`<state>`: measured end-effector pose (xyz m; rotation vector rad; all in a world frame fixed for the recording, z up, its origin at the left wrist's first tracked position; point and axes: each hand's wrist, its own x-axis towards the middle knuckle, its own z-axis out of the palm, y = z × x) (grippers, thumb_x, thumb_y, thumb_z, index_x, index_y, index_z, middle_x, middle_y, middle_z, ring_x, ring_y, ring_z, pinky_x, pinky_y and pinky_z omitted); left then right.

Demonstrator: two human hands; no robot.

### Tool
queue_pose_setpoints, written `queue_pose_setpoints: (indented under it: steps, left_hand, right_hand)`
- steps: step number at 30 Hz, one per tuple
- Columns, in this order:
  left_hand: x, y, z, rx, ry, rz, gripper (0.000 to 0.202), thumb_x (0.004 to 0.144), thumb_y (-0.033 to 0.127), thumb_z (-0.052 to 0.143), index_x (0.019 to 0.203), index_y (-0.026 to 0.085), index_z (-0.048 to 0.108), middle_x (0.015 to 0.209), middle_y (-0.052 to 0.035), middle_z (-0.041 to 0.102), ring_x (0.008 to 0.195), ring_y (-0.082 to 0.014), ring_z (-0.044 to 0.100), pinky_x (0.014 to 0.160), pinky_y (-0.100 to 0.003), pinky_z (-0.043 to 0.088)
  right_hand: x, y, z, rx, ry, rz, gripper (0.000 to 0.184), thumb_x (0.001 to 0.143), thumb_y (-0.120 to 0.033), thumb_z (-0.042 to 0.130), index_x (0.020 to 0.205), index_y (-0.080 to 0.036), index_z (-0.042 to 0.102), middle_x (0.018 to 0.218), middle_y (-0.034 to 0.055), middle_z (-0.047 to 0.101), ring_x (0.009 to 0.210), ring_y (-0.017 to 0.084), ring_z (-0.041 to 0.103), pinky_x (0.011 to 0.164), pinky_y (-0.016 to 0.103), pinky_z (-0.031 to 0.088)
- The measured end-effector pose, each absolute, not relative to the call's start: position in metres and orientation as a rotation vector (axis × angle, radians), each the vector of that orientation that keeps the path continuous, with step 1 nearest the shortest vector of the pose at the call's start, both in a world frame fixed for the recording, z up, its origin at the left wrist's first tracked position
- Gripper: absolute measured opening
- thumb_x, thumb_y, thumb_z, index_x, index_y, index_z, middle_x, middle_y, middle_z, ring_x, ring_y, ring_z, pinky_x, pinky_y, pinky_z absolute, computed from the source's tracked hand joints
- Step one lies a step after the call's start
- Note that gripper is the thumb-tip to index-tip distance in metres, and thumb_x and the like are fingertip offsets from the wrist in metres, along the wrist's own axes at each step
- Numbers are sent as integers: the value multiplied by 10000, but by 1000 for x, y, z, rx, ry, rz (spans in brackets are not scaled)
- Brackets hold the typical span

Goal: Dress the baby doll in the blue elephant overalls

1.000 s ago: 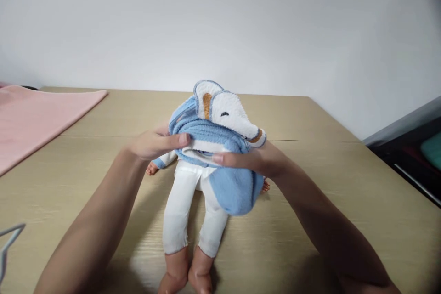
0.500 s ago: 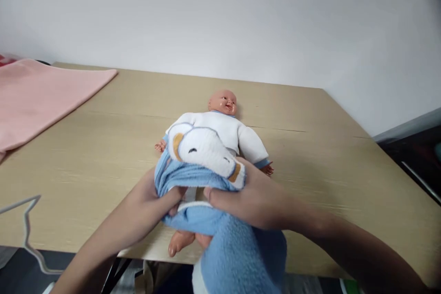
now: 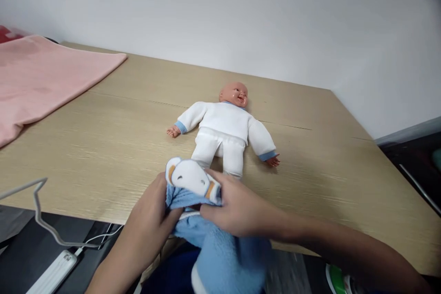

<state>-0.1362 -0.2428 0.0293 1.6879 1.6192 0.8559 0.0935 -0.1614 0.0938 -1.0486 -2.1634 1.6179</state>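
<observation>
A blue terry baby garment (image 3: 220, 252) with a white animal face patch hangs bunched between my hands at the near table edge. My left hand (image 3: 156, 209) grips its left side, thumb inside the white-trimmed opening. Opposite it, my right hand (image 3: 234, 202) pinches the other side of the opening, fingers behind the patch. Just beyond lies a baby doll (image 3: 237, 94) on its back, dressed in a white top (image 3: 223, 117) with blue cuffs and white trousers (image 3: 232, 154). The garment and my hands cover the doll's lower legs and feet.
A pink cloth (image 3: 51, 78) is spread on the wooden table (image 3: 113, 147) at the left. A bent white wire frame (image 3: 39, 206) sticks out at lower left, above a white power strip (image 3: 55, 271). A pale wall rises behind the table.
Both hands have drawn the garment towards me and gathered it smaller. The doll's white trousers and right arm have come into fuller view. The camera view has shifted slightly.
</observation>
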Motion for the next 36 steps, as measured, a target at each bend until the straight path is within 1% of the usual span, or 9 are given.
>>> queue_pose_setpoints:
  steps: [2,4,7,12,19,26,30,33,36]
  left_hand:
    - [-136,-246,17,1677,1587,829,378,1065,411,642,1401,238,629,1484,-185,715,1416,-422,658,1178,-620,525]
    - [-132,-247,7,1642,1563,784,379,1070,426,645,1402,243,638,1467,-185,713,1402,-425,654,1178,-641,512]
    - [-124,-243,3,1597,1526,746,389,1037,377,648,1403,247,625,1416,-172,711,1362,-425,654,1147,-640,511]
    - [-109,-230,11,1393,1384,787,301,982,259,657,1276,239,594,1246,-110,720,1235,-360,683,1099,-533,523]
    - [-92,-222,17,1000,1174,996,522,910,182,757,1397,249,582,1220,-41,729,1063,-238,678,939,-335,544]
    - [-92,-223,15,1056,1205,1004,690,919,211,820,1554,259,554,1578,-119,676,1423,-333,661,1087,-387,574]
    - [-99,-225,19,1054,1131,929,860,900,190,868,1665,291,490,1558,-129,705,1318,-334,733,1005,-388,614]
    - [-103,-227,23,1018,1034,860,991,876,200,942,1725,331,447,1517,-135,731,1227,-327,773,972,-386,637]
    - [-105,-228,27,1026,987,874,976,871,197,966,1706,331,479,1426,-125,771,1155,-298,791,981,-371,643]
  right_hand:
    - [96,-167,81,-1159,-2392,1182,343,853,-198,664,1190,-221,608,1176,95,691,1021,285,670,870,428,548]
    - [100,-171,73,-1236,-2562,985,448,832,-179,663,1276,-207,607,1257,141,682,994,299,675,804,430,533]
    - [107,-172,68,-1329,-2624,975,528,842,-146,640,1365,-196,589,1280,169,718,956,303,711,741,411,506]
    - [120,-170,63,-1335,-2537,1136,584,881,-119,626,1453,-208,546,1013,88,815,849,300,771,689,392,446]
    - [136,-174,51,-1200,-2137,1367,641,913,-185,787,1487,-304,527,1450,84,769,1190,281,806,933,395,609]
    - [147,-183,48,-1094,-2095,1320,896,864,-194,845,1626,-353,400,1562,117,714,1283,318,793,1036,460,672]
    - [149,-187,53,-1070,-2066,1344,950,857,-181,836,1660,-367,363,1611,107,689,1353,308,777,1095,476,674]
    - [151,-188,57,-1038,-2041,1373,1024,864,-229,879,1715,-325,317,1664,161,653,1429,349,749,1158,521,659]
    - [152,-188,57,-1003,-2032,1372,1004,896,-269,903,1725,-293,339,1632,154,693,1411,321,768,1163,473,660]
